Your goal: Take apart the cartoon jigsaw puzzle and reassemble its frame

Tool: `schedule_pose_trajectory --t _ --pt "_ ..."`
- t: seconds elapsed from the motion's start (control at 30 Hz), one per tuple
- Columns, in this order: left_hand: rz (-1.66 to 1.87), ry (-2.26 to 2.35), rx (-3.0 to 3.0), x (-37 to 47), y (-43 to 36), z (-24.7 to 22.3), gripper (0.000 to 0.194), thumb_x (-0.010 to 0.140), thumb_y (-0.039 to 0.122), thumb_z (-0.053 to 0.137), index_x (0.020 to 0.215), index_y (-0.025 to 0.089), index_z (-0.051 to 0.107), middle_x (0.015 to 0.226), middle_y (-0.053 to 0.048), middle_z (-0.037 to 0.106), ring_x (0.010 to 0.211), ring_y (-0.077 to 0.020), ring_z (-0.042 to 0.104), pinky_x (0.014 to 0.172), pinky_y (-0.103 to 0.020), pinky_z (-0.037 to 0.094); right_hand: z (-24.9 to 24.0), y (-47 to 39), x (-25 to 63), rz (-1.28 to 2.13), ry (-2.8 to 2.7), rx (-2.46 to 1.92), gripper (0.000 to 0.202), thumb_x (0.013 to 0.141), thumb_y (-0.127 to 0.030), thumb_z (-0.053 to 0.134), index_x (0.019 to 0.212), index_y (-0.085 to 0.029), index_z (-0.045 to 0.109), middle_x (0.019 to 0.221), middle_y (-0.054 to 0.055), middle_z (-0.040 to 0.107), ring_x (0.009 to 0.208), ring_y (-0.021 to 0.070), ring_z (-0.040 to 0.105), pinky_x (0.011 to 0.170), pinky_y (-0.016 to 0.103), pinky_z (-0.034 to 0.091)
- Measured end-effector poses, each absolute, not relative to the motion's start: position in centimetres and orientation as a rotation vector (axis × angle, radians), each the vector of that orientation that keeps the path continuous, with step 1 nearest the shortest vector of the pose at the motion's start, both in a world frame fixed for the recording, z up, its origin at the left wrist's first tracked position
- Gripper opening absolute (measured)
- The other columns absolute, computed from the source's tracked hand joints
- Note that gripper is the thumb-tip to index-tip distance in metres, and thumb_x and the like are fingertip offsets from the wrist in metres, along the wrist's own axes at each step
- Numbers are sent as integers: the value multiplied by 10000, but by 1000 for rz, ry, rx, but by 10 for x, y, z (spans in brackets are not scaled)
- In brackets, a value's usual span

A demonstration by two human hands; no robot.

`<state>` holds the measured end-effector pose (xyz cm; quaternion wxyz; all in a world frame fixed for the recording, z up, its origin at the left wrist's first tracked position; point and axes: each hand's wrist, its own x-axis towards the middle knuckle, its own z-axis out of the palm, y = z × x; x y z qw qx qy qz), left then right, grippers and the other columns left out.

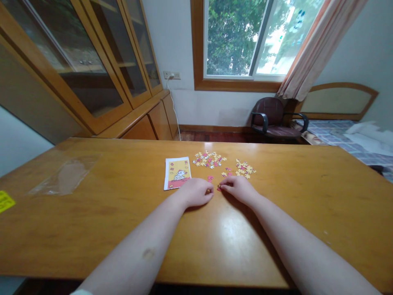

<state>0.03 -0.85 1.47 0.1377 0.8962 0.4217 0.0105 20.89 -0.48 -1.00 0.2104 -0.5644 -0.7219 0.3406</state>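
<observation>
My right hand [240,188] pinches a small red puzzle piece [219,189] at its fingertips, low over the wooden table. To its left, my left hand [198,192] rests by the lower right corner of the picture card [177,172], its fingers curled; whether anything is between them is hidden. A pink piece [210,178] lies just beyond the gap between my hands. Farther off is a pile of yellow, white and pink pieces [209,159], with a second, mostly yellow pile [245,169] to its right. A few loose pieces [227,173] lie near my right fingertips.
A clear plastic bag [69,174] lies on the left of the table [123,229], with a yellow sticker [5,200] at the far left edge. Behind the table stand a glass-door cabinet [123,110], a dark office chair [272,116] and a bed [346,133].
</observation>
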Motion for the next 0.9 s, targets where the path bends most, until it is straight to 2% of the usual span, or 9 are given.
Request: schedule_pose_trajectory --t 0.13,0.27,0.47,0.67,0.9 --pt "-18 1269 2534 -3 -6 18 217 825 360 506 855 263 698 818 -24 716 722 -190 631 607 -260 418 -6 -7 209 760 -2173 -1556 162 811 -289 609 825 -235 761 836 23 746 754 167 647 692 262 465" --pt "28 1284 2488 -5 -3 17 213 820 354 515 899 279 698 843 -10 721 723 -184 637 610 -256 417 -4 -7 214 556 -2300 -1475 192 826 -245 576 901 -228 752 861 36 739 782 167 644 731 268 459" --pt "131 1332 2419 -8 2 13 247 813 395 555 992 297 695 920 -11 728 811 -206 654 688 -276 453 -7 -11 206 532 -2412 -1421 153 839 -287 614 828 -213 747 811 46 731 768 173 643 721 269 457" --pt "134 1323 2396 -9 3 13 244 786 446 593 942 284 687 890 -1 721 768 -188 644 637 -253 430 -9 -17 190 480 -2456 -1358 140 853 -270 623 856 -204 746 838 61 729 786 173 646 754 273 454" --pt "91 1321 2403 -8 2 13 216 804 421 550 875 267 683 812 5 704 719 -175 626 621 -250 406 -14 -16 187 444 -2489 -1310 173 869 -278 595 884 -194 745 843 67 725 780 173 641 745 269 444"
